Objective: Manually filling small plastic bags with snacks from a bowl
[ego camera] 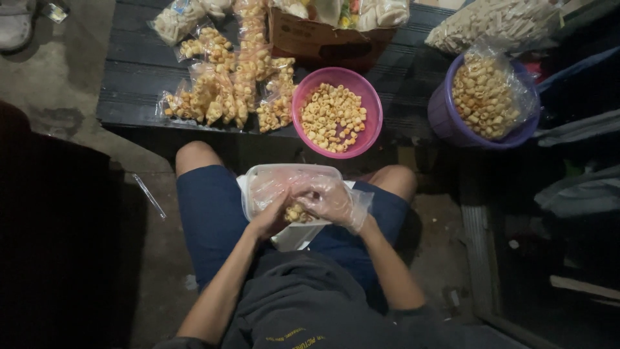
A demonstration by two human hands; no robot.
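Item: I see my left hand point(270, 218) and gloved right hand point(329, 201) both closed on a small snack bag point(296, 212) over a lap tub point(258, 178). Ahead: pink bowl point(369, 129), purple bucket point(442, 113), filled packets point(226, 90).

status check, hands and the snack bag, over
Left hand and plastic-gloved right hand both grip small snack bag over clear tub. Pink bowl ahead. Nothing blocking.
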